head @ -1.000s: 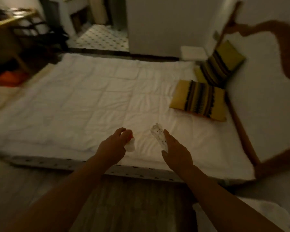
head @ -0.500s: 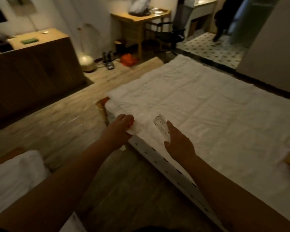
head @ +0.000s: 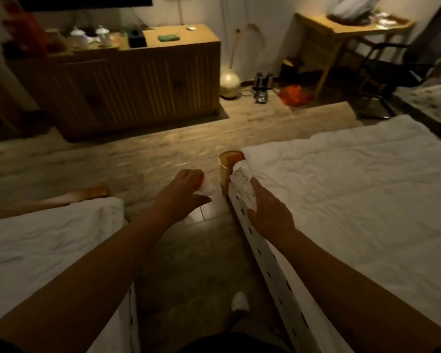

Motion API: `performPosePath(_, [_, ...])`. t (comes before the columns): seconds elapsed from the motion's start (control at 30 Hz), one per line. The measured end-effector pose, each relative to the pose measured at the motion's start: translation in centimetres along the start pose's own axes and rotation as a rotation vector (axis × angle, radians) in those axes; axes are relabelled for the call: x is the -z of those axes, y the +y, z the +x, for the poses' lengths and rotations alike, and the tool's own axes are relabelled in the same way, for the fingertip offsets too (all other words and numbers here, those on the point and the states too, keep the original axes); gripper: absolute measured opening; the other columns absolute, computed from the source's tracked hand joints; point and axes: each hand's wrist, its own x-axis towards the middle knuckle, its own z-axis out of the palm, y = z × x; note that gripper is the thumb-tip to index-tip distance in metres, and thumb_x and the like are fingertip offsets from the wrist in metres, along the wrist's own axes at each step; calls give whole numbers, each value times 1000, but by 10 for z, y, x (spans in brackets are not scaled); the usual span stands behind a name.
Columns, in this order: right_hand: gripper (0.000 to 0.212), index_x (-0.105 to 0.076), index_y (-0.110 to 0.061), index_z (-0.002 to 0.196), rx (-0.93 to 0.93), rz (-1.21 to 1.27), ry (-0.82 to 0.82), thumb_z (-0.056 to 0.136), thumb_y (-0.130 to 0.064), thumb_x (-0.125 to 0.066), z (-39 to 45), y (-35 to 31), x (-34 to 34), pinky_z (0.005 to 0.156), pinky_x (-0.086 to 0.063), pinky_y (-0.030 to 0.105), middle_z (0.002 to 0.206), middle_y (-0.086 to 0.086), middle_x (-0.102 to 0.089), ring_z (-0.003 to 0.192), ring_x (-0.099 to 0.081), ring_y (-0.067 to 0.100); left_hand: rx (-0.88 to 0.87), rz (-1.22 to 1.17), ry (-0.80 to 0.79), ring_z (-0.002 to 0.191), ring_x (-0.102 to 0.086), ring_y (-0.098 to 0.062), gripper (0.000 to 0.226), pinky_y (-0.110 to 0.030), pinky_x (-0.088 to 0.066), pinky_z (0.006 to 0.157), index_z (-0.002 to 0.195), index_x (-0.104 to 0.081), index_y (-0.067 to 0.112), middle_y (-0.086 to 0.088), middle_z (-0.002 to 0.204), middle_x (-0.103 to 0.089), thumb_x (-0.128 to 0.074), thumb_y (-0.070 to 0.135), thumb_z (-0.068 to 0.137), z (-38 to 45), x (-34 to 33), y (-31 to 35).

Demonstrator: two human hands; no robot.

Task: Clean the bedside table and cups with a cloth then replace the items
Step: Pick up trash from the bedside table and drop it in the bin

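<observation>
My left hand (head: pixel 186 197) is closed around a small white item with a red part (head: pixel 205 186), held out over the wooden floor between two beds. My right hand (head: pixel 267 212) holds a crumpled white cloth with dark dots (head: pixel 243 191) over the near corner of the right bed. No bedside table or cups are in view.
A white bed (head: pixel 354 194) fills the right side, and its wooden corner post (head: pixel 227 164) stands just beyond my hands. Another white bed (head: pixel 41 245) lies at the left. A wooden sideboard (head: pixel 138 80) and a desk (head: pixel 349 31) stand ahead. My white shoe (head: pixel 239 301) is below.
The view has swung left from the bed surface toward the aisle and sideboard. Both hands stay held out in front, still gripping the same items.
</observation>
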Motion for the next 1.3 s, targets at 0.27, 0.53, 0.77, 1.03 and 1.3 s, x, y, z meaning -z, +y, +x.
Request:
performPosePath(0.27, [78, -18, -29, 150, 108, 3, -105, 87, -25, -63, 149, 3, -2, 76, -54, 33, 136, 6, -53, 105, -61, 25, 115, -24, 73, 115, -49, -23, 69, -34, -46, 90, 139, -38, 19, -8, 143, -38, -70, 42, 82, 88, 36, -18])
performPosePath(0.53, [66, -22, -31, 145, 92, 43, -233, 90, -29, -58, 283, -27, -47, 74, -57, 38, 132, 4, -56, 99, -63, 22, 177, -37, 99, 112, -52, -24, 57, -45, -51, 92, 136, -42, 18, -7, 139, -41, -64, 38, 87, 192, 64, -89])
performPosePath(0.77, [87, -5, -29, 152, -5, -2, -191, 88, -27, -63, 389, -68, -103, 74, -50, 32, 137, 10, -51, 105, -61, 26, 128, 17, 93, 109, -54, -23, 57, -39, -51, 89, 136, -43, 20, -6, 138, -44, -65, 39, 87, 305, 106, -183])
performPosePath(1.03, [89, 0, -33, 151, -177, 113, -128, 88, -26, -63, 502, -113, -135, 92, -50, 43, 144, 6, -46, 119, -54, 28, -15, 109, 11, 109, -55, -24, 57, -35, -51, 79, 135, -42, 26, -2, 138, -44, -64, 44, 85, 463, 156, -242])
performPosePath(1.3, [85, -3, -40, 149, -228, 193, -11, 87, -34, -60, 630, -65, -159, 94, -45, 40, 147, 0, -42, 123, -51, 24, -158, 162, -71, 105, -57, -23, 54, -39, -56, 72, 131, -36, 37, 4, 139, -39, -61, 49, 85, 628, 138, -253])
